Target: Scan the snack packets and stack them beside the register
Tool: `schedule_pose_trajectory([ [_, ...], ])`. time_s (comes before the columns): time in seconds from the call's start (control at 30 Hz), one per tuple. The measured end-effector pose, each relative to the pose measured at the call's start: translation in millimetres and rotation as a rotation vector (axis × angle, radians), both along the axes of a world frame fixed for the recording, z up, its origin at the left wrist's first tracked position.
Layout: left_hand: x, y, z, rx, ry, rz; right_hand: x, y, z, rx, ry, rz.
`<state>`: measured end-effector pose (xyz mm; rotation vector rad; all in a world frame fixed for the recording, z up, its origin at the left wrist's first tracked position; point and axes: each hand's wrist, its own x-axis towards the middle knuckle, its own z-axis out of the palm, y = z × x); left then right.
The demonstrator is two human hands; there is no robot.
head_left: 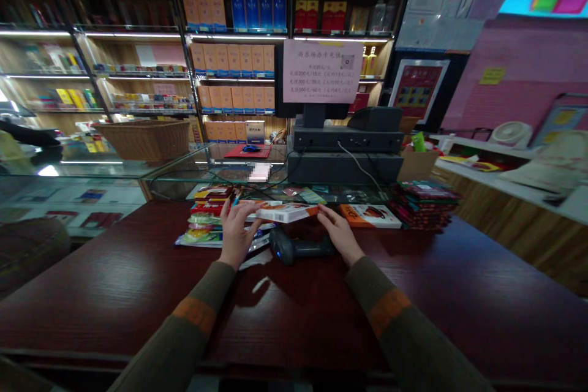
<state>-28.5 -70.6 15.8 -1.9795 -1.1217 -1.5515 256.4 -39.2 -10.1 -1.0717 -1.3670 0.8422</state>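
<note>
A flat white-and-orange box (287,214) is held between my two hands, just above the far part of the dark red table. My left hand (237,233) grips its left end, thumb towards me. At its right corner are the fingertips of my right hand (340,234). A black handheld barcode scanner (298,248) with a small blue light lies below the box, close to my right wrist. Left of my left hand sits a pile of colourful packets (206,220). A second orange-and-white box (371,216) rests to the right of my right hand.
A stack of dark red and green packets (425,205) stands at the right. Behind the table is a glass counter (215,162) with cables, and a black register (344,156) with a paper sign (321,71). A wicker basket (144,139) stands at back left.
</note>
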Motion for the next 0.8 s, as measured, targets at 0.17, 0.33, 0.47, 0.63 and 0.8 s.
schedule_pose_trajectory([
  [0.17,2.6,2.7,-0.7,0.013,0.018,0.026,-3.9,-9.1,5.4,-0.027,0.084,-0.019],
  [0.33,7.4,8.0,-3.9,-0.010,-0.063,0.058,-10.7,-16.9,10.6,-0.072,0.178,0.018],
  [0.47,9.5,9.4,-5.1,-0.093,-0.083,0.101,-13.1,-18.1,12.1,-0.072,0.172,0.005],
  [0.63,8.7,8.6,-3.2,-0.189,-0.103,0.154,-10.3,-15.3,9.7,-0.033,0.101,-0.007],
  [0.8,9.2,8.2,3.4,-0.304,-0.126,0.091,-9.7,-13.7,8.8,-0.001,0.091,-0.014],
])
